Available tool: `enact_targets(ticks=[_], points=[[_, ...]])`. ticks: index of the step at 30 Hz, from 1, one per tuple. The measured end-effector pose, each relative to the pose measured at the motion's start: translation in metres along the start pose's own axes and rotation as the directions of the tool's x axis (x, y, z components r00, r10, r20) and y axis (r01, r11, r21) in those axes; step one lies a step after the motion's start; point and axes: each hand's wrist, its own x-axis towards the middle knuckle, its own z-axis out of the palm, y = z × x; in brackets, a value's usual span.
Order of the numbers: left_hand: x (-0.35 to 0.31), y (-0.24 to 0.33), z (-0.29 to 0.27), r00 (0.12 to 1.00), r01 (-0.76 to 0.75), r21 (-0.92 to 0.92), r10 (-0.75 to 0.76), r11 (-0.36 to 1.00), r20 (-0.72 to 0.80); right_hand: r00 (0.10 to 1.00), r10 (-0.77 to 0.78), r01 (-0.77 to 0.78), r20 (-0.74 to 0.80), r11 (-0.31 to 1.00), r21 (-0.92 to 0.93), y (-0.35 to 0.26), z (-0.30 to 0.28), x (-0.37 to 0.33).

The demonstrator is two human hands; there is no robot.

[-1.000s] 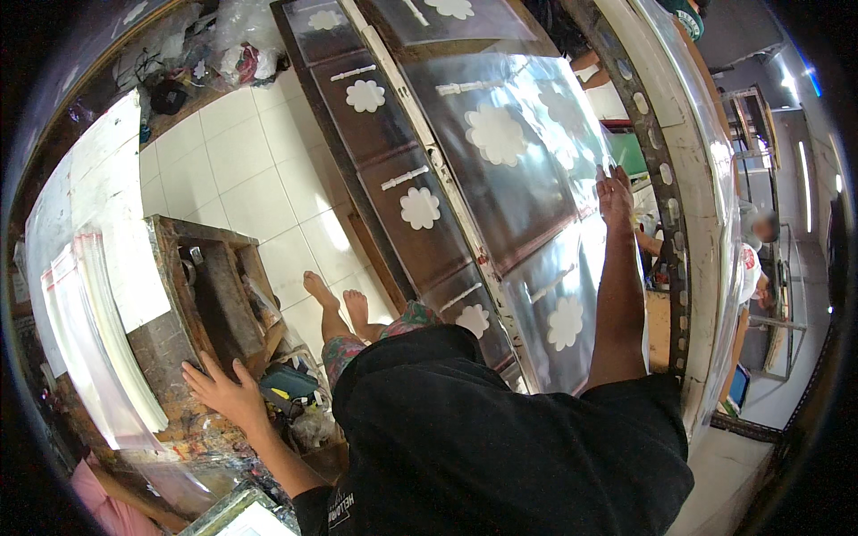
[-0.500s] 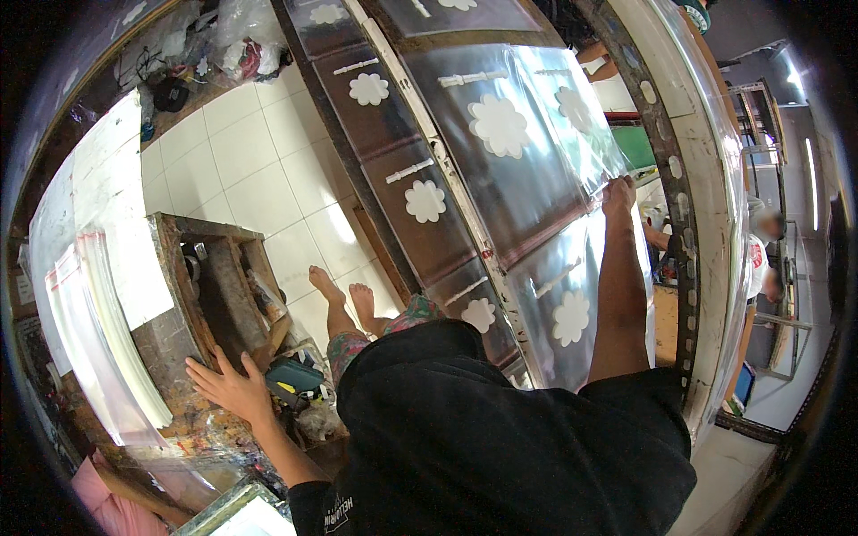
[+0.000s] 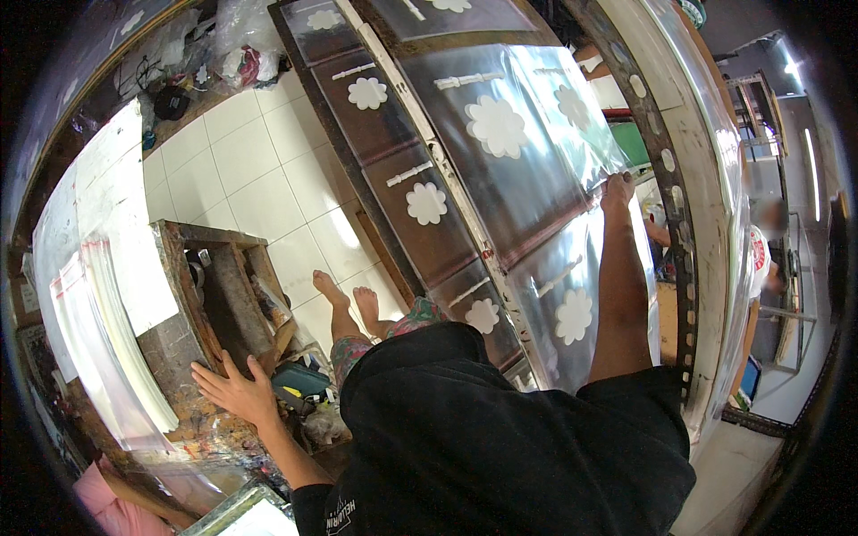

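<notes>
My right hand [image 3: 617, 190] reaches out to the right side of the long dark table. Its fingers are closed on the edge of a clear plastic sheet [image 3: 510, 204], though the fingertips are partly hidden. White scalloped flower shapes and white bars show on this sheet, which is glossy with reflections. On the left, my left hand [image 3: 237, 390] lies with fingers spread on the edge of a paint-stained wooden bench [image 3: 190, 351], holding nothing. A stack of clear sheets [image 3: 122, 344] lies on that bench beside white paper [image 3: 107, 201].
Between bench and table runs a white tiled floor [image 3: 241, 165], where my bare feet rest. A whitish strip [image 3: 444, 174] divides the dark table lengthwise. Bags and clutter [image 3: 237, 62] lie at the far left. Other people are nearby: a pink garment [image 3: 112, 505] lower left, a white shirt [image 3: 759, 259] right.
The view has shifted slightly. Both hands stay in nearly the same places, the right one still at the sheet's edge and the left one on the bench.
</notes>
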Motion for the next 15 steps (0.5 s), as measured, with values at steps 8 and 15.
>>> enact_targets(ticks=[8, 15], points=[[-0.004, -0.003, 0.010, 1.000, -0.003, 0.039, 0.004, 0.999, -0.009, 0.895, -0.386, 0.353, 0.223, 0.307, -0.884, -0.016, -0.008, -0.018], [-0.003, -0.002, 0.009, 1.000, -0.007, 0.054, 0.007, 0.998, -0.002, 0.712, -0.573, 0.511, 0.407, 0.025, -0.859, -0.050, -0.005, -0.072]])
